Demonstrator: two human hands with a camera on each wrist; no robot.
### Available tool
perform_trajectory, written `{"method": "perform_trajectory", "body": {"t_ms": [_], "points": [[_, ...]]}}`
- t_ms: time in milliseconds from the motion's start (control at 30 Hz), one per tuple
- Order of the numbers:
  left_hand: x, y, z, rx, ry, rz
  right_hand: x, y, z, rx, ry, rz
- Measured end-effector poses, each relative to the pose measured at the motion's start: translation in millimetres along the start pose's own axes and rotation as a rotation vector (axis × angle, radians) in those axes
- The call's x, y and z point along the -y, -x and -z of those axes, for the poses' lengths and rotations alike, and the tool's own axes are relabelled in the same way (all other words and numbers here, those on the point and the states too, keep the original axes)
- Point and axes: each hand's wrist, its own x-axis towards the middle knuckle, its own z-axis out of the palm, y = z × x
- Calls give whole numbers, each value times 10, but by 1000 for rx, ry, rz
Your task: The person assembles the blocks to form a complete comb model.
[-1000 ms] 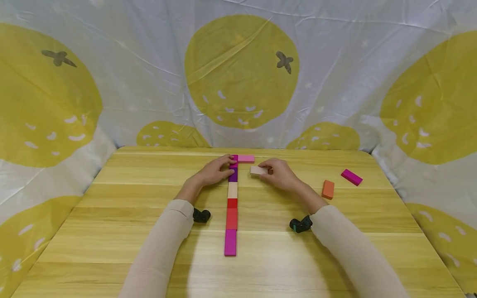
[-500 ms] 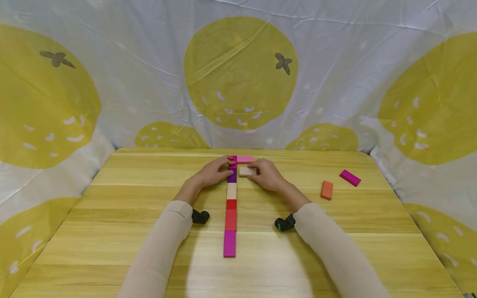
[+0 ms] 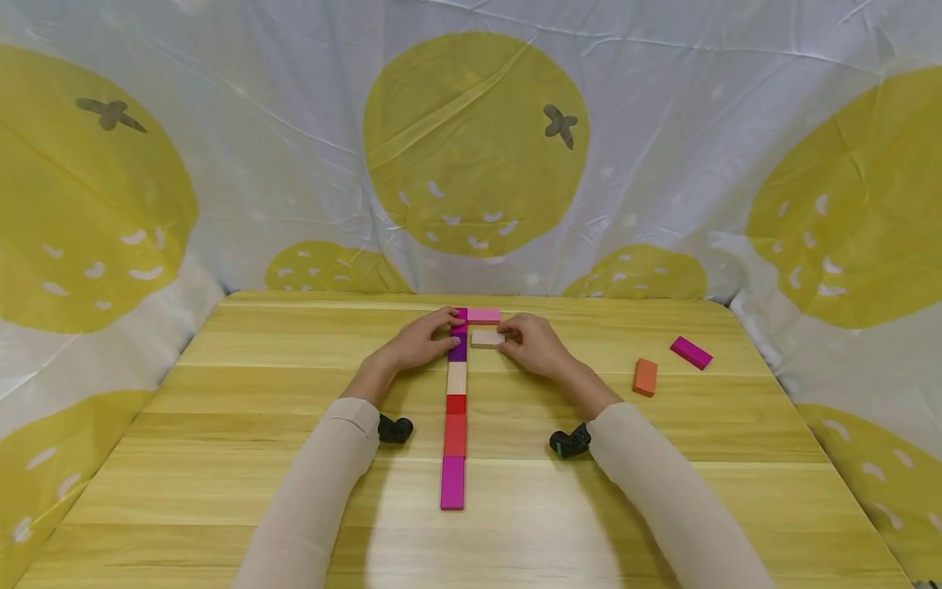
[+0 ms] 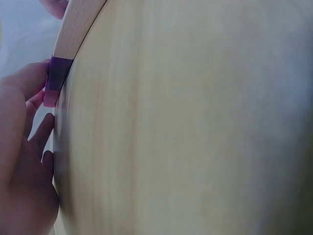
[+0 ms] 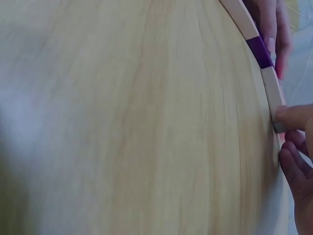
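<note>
A line of flat coloured blocks runs away from me down the middle of the table. My left hand (image 3: 419,339) rests at its far end, thumb on the purple block (image 3: 459,350) and fingers on the magenta block (image 3: 461,316) beyond. A pink block (image 3: 483,316) juts rightward from that end. Just nearer lies a plain wooden block (image 3: 486,339), parallel to the pink one, its left end close beside the purple block. My right hand (image 3: 536,345) pinches its right end between thumb and fingers; the right wrist view shows the thumb on the plain wooden block (image 5: 272,90).
Nearer in the line are another plain block (image 3: 457,378), a red block (image 3: 456,404), a coral block (image 3: 455,434) and a magenta-purple block (image 3: 452,483). An orange block (image 3: 644,377) and a loose magenta block (image 3: 691,352) lie at the right. A patterned cloth (image 3: 648,164) hangs behind.
My right hand has moved left, bringing the plain wooden block up beside the purple one, then shifted its grip slightly toward the right end. My left hand has stayed in place.
</note>
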Motion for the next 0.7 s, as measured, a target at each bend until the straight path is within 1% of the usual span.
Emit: {"method": "perform_trajectory", "body": {"t_ms": [167,333,467,700], "points": [[-13,7,8,1,4,-2,8,-51,-41,-8,14,7],[-2,16,4,3,0,-1,41,-76,-67,0,18,-16],[4,21,5,0,-3,1,63,-83,-63,17,18,-33],[14,0,0,3,-7,-12,79,-76,-33,18,9,-38]]}}
